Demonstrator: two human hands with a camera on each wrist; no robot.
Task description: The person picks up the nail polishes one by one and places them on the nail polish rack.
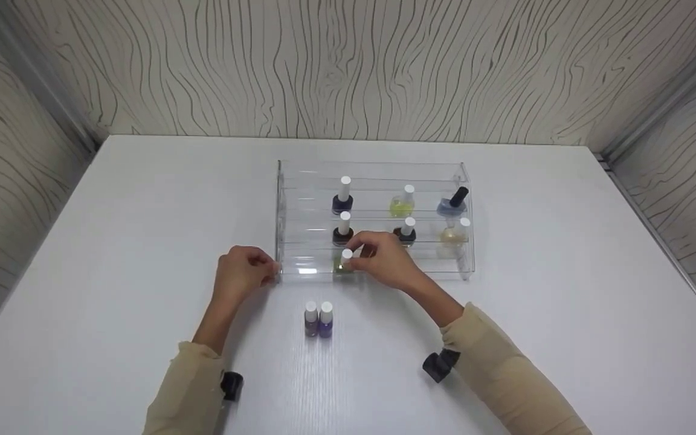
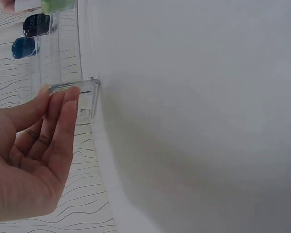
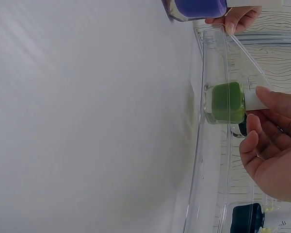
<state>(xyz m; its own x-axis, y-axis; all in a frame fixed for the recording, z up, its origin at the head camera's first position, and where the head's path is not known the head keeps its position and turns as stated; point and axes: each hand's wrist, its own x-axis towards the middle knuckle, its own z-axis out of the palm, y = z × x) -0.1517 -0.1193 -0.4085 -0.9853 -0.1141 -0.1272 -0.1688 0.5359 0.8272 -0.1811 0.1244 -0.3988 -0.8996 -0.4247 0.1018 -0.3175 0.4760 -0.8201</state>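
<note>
A clear stepped display rack (image 1: pixel 306 231) stands on the table. My left hand (image 1: pixel 242 272) pinches its left front edge (image 2: pixel 87 86) between thumb and fingertips. At the lowest front step, my right hand (image 1: pixel 384 258) holds a green nail polish bottle (image 3: pixel 227 103) by its white cap, thumb on the near side. The bottle is upright in the middle of that step. Directly behind it, a dark nail polish bottle (image 1: pixel 342 232) sits on the middle step. In front of the rack, two white-capped bottles stand side by side, one greyish purple (image 1: pixel 311 326) and one violet (image 1: pixel 325 327).
The middle step also bears a dark bottle (image 1: pixel 405 234) and a pale gold one (image 1: pixel 451 234). Above stand a navy bottle (image 1: pixel 342 202), a yellow one (image 1: pixel 401 206) and a tilted blue one with a black cap (image 1: pixel 452 205). Wood-patterned panels (image 1: pixel 336 72) enclose the white table (image 1: pixel 142 211).
</note>
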